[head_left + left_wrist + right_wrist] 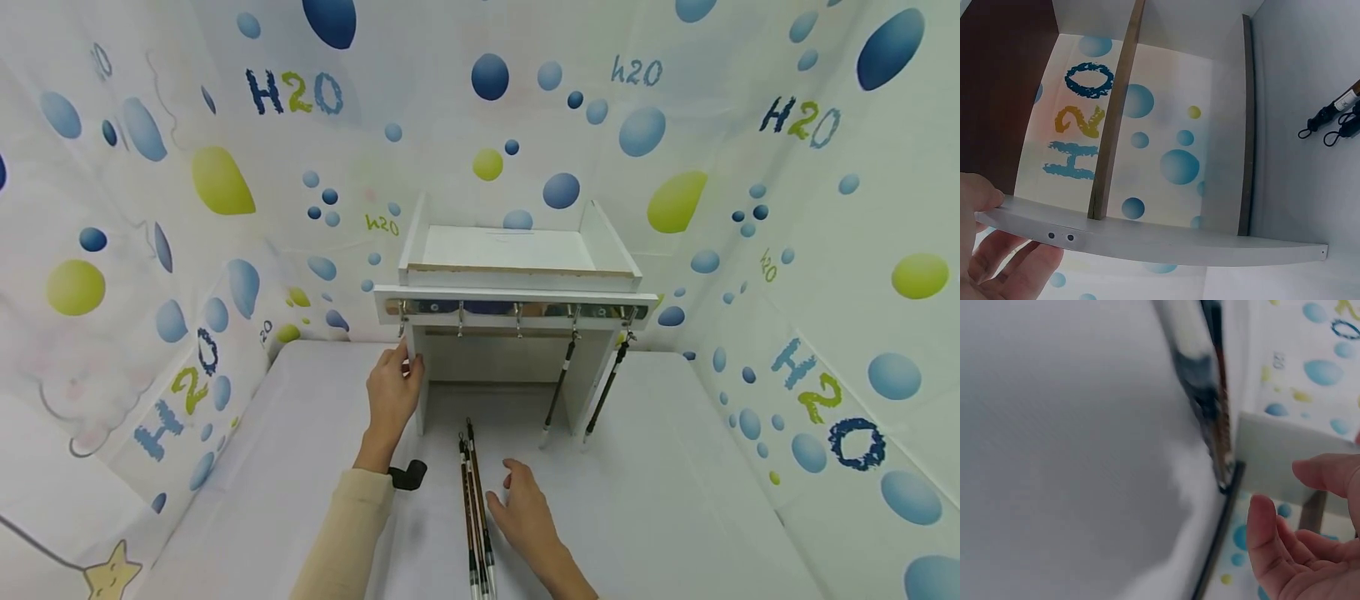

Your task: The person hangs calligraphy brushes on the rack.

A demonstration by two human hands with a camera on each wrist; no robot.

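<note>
A white rack (pixel 525 282) stands on the white table (pixel 675 500), and all places here are told from it. The left hand (pixel 393 387) is at the rack's left side panel; it grips the panel's edge, with the thumb on one face and the fingers on the other. The right hand (pixel 527 512) is in front of the rack, its fingers loosely bent and holding nothing. Just to the left of this hand, several loose brushes (pixel 473 508) lie side by side, also in front of the rack, with their looped ends toward it. Along the rack's front runs a shiny metal strip (pixel 491 307) with five hooks (pixel 518 321). From the two hooks nearest to the rack's right end hang an inner brush (pixel 558 387) and an outer brush (pixel 608 387); whether their lower tips touch the table, I cannot tell. Behind the rack is a white wall covering (pixel 442 150) printed with blue and green drops.
</note>
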